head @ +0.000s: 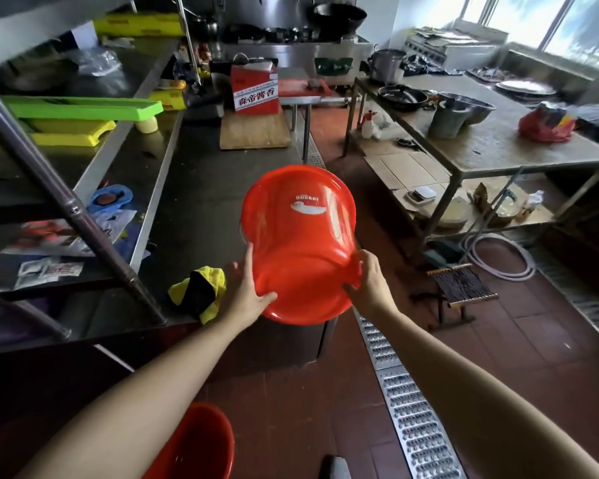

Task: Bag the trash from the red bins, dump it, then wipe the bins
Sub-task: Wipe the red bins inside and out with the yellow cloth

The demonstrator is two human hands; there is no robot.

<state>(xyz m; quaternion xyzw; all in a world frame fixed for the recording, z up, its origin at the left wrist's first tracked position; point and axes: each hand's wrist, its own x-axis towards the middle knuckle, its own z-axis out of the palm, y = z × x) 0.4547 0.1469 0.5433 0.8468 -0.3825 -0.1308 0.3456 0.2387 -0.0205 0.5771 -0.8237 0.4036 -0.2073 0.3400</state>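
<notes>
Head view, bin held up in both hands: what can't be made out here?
- Held bin: only its outside shows; the inside faces away, so clean or dirty cannot be told.
- Left hand and right hand: fingers on the far side are hidden by the bin wall.
- Second bin: cut off by the bottom edge and the left arm; contents unseen.
- Cloth: partly behind the left hand.
</notes>
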